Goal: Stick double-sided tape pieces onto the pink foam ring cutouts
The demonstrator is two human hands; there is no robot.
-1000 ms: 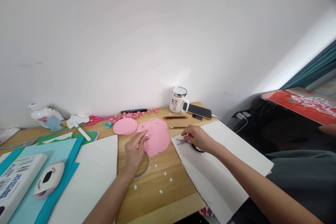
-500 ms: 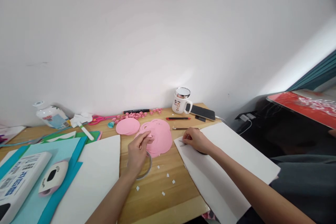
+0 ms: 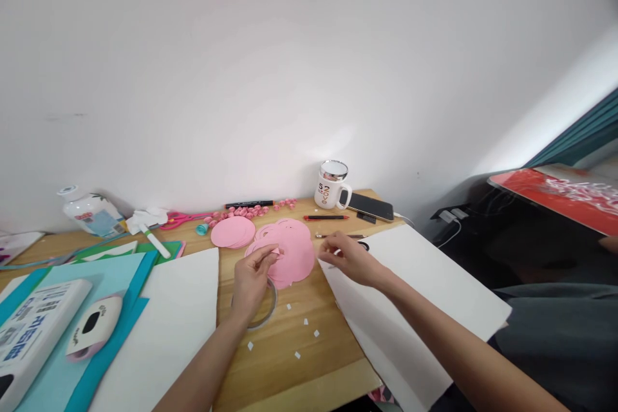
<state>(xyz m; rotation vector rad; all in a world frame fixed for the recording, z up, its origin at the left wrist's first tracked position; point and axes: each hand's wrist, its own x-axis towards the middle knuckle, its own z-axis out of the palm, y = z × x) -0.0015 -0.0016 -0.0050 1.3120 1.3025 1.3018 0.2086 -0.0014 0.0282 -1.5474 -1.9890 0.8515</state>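
Observation:
My left hand (image 3: pixel 253 273) is closed in a pinch on a small piece of pink paper (image 3: pixel 276 252). It is held over a pile of pink paper rounds (image 3: pixel 295 257) with cut edges. Beneath that hand lies a roll of tape (image 3: pixel 271 309), partly covered by it. My right hand (image 3: pixel 350 259) hovers at the near-left corner of a white sheet (image 3: pixel 425 270), fingers curved and apart, with nothing visible between them. A black loop handle (image 3: pixel 364 246), probably of scissors, shows behind the right hand; the blades are mostly hidden.
Several small white bits (image 3: pixel 305 322) lie scattered on the wooden table (image 3: pixel 290 380). A lidded mug (image 3: pixel 332 187), a phone (image 3: pixel 371 206) and pens (image 3: pixel 326 217) stand or lie at the back. Flat pink circles (image 3: pixel 233 232), small pink rolls (image 3: pixel 248 211) and pink scissors (image 3: pixel 181 219) are further left.
My right hand has shifted slightly left and its fingers have come off the scissors, which now lie behind it on the sheet. The left hand keeps the pink paper in place.

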